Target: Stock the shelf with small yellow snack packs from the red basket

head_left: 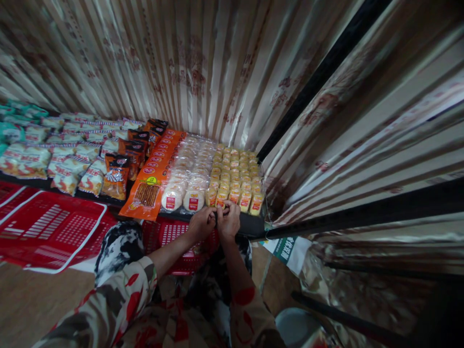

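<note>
My left hand [201, 224] and my right hand [229, 223] are close together at the front edge of the shelf. Fingers are curled and pinched on both, and whatever they hold is too small or hidden to name. Right behind them stand rows of small yellow-wrapped snack cakes [235, 181], the front ones with red and orange labels. To the left of these are rows of round white crackers [195, 199] in clear wrappers, beside a long orange packet of brown sticks [147, 193].
Orange-and-black snack bags [116, 176], white snack bags [68, 171] and green bags [10, 131] fill the shelf's left. Red baskets [54, 232] sit below. Black metal bars [373, 205] and a pleated printed sheet [203, 58] enclose the back and right.
</note>
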{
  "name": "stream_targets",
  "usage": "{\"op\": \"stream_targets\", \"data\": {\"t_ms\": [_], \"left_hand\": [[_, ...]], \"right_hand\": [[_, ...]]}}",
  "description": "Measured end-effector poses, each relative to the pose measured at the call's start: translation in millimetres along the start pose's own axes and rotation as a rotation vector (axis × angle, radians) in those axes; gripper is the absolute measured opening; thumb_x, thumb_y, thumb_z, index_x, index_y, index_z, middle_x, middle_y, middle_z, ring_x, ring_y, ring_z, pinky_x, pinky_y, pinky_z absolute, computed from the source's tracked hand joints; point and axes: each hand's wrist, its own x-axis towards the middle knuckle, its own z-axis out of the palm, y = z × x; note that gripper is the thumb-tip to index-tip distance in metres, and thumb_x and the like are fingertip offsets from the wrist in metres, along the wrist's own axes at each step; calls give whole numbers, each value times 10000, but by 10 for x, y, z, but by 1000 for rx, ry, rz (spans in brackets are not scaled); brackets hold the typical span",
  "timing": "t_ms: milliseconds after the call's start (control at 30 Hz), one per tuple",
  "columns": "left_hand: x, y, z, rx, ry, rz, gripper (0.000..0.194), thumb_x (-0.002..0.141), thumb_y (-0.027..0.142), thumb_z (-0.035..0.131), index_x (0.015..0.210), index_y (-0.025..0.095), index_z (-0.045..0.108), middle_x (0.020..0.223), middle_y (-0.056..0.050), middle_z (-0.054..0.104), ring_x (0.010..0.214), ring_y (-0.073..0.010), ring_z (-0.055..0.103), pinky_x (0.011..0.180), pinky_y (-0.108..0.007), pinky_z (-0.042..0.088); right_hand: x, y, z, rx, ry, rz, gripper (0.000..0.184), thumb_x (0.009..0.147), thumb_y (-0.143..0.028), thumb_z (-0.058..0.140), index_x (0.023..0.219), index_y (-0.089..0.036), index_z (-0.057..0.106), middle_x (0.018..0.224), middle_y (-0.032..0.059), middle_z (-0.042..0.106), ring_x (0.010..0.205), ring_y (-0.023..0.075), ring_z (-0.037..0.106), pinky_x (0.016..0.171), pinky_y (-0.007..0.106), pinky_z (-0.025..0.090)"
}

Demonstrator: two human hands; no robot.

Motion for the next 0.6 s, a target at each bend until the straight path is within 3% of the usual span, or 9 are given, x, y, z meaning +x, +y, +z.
{"op": "stream_targets", "data": {"t_ms": [333, 600], "left_hand": [[10, -18, 24, -10, -5, -12, 326, 773, 112, 454, 1068, 172, 578, 856, -34, 619, 757, -148, 565, 750, -268, 461], [-155, -46, 129, 7, 98, 123, 332, 770, 96, 404, 1043, 125, 593, 923, -93, 607, 889, -192, 545, 851, -338, 467]], "right_hand": [[-15, 12, 41, -67, 12, 5, 238, 842, -375, 465, 976, -232, 602, 948, 25, 549, 756, 141, 552, 643, 243, 381], [-51, 107, 47, -13, 68, -99, 274, 849, -386, 462, 926, -207, 655, 964, 54, 520, 713, 124, 530, 668, 246, 426]]}}
